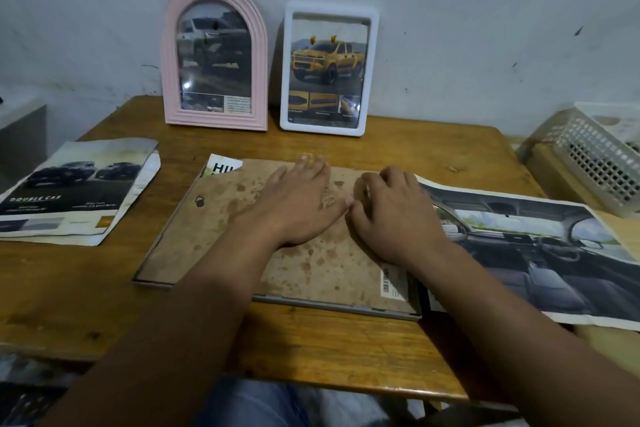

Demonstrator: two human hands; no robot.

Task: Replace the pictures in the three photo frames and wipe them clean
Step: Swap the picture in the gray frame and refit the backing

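The third frame lies face down at the middle of the table, its stained brown backing up. My left hand rests flat on the backing, fingers straight. My right hand is beside it, fingers curled down on the backing's right part; I cannot tell whether they pinch anything. A car-interior page sticks out to the right. A pink frame and a white frame stand against the wall. A brochure lies left, a basket right.
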